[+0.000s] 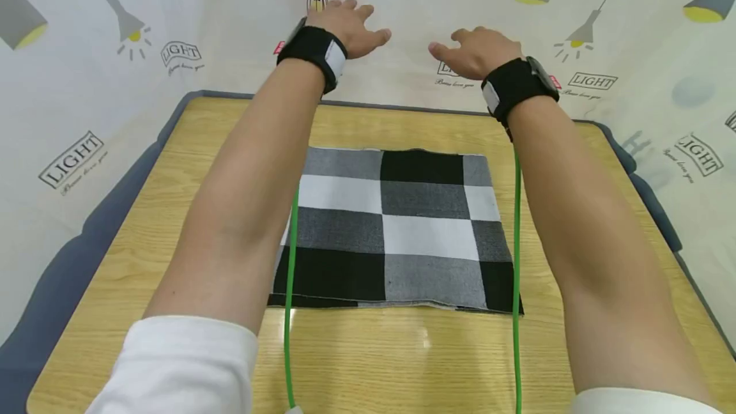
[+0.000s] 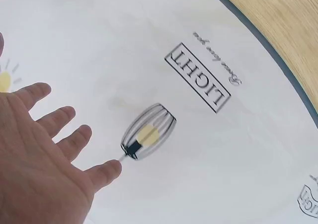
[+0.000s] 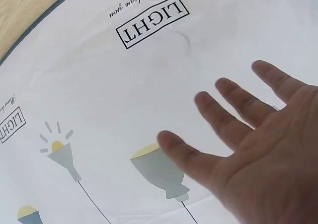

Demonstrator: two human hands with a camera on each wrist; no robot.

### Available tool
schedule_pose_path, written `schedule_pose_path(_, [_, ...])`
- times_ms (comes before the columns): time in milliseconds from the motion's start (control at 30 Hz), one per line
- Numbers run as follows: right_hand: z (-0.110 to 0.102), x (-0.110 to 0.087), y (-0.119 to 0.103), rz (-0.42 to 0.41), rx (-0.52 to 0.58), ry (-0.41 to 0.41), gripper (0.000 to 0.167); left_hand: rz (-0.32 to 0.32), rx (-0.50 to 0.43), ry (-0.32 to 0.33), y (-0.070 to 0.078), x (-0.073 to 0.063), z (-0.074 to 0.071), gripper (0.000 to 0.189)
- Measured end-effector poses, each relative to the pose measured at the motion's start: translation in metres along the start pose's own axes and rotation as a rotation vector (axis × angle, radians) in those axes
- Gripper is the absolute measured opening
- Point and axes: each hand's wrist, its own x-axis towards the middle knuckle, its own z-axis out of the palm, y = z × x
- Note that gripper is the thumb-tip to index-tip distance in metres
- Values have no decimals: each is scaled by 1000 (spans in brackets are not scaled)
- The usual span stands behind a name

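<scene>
A folded cloth (image 1: 425,235) in black, grey and white checks lies flat on the wooden table (image 1: 368,356). Beyond its far edge, both arms reach forward with the hands raised. My left hand (image 1: 347,27) has its fingers spread and holds nothing; the left wrist view shows the same hand (image 2: 44,159) with fingers apart against the printed backdrop. The right hand (image 1: 480,53) is likewise raised, its fingers extended and nothing in its grasp. In the right wrist view this hand (image 3: 263,139) shows spread fingers in front of the white sheet.
A white backdrop (image 1: 230,11) printed with lamps and the word LIGHT surrounds the table. Grey-blue edging (image 1: 115,209) runs along the table's sides. Green cables (image 1: 290,299) hang from the black wrist straps (image 1: 313,56) over the cloth's left and right sides.
</scene>
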Motion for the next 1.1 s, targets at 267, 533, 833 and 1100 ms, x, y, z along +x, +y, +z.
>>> schedule_pose_path(267, [51, -68, 34, -46, -70, -13, 66, 337, 22, -42, 57, 20, 38, 63])
schedule_pose_path(533, [160, -162, 69, -49, 14, -11, 58, 652, 251, -77, 163, 15, 133, 49])
schedule_pose_path(833, [233, -213, 67, 95, 218, -64, 99, 831, 539, -114, 212, 21, 208, 45])
schedule_pose_path(1100, [237, -210, 60, 35, 329, -76, 88, 910, 625, 87, 195, 36, 221, 36])
